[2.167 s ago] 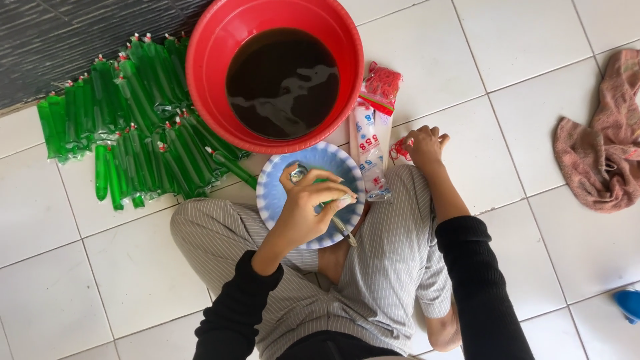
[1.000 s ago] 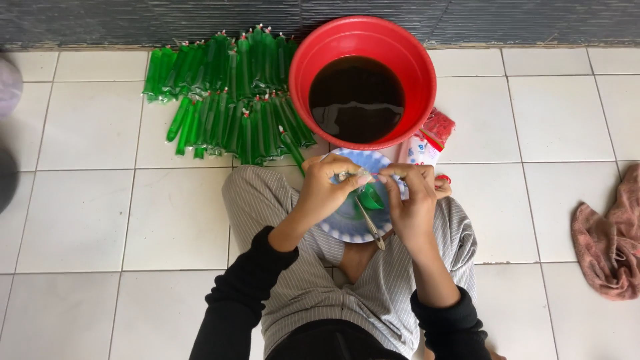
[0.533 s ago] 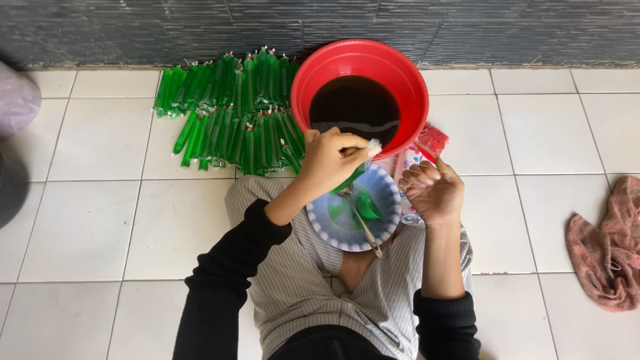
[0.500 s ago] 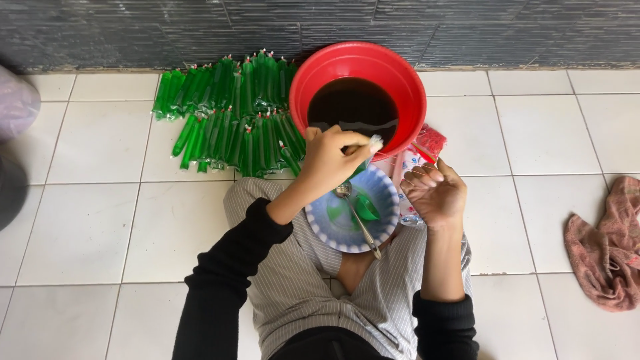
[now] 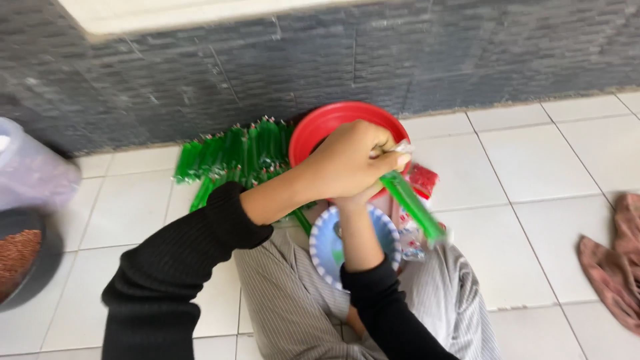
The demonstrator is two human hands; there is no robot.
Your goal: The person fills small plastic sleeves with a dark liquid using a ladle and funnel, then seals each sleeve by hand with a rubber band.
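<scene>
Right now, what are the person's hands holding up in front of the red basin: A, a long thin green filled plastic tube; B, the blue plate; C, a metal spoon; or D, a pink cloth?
A: the left hand grips the top of a long green filled tube that slants down to the right, above the blue plate.

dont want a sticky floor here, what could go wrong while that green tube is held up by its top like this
1. The left hand pinches the filled green tube at its top, with the right hand hidden behind. If that grip slips, it could drop and leak onto the trousers.
2. The tube hangs tilted beside the red basin, so a swing could knock its rim.
3. The blue plate rests on the lap, and a leg shift might tip it.
</scene>
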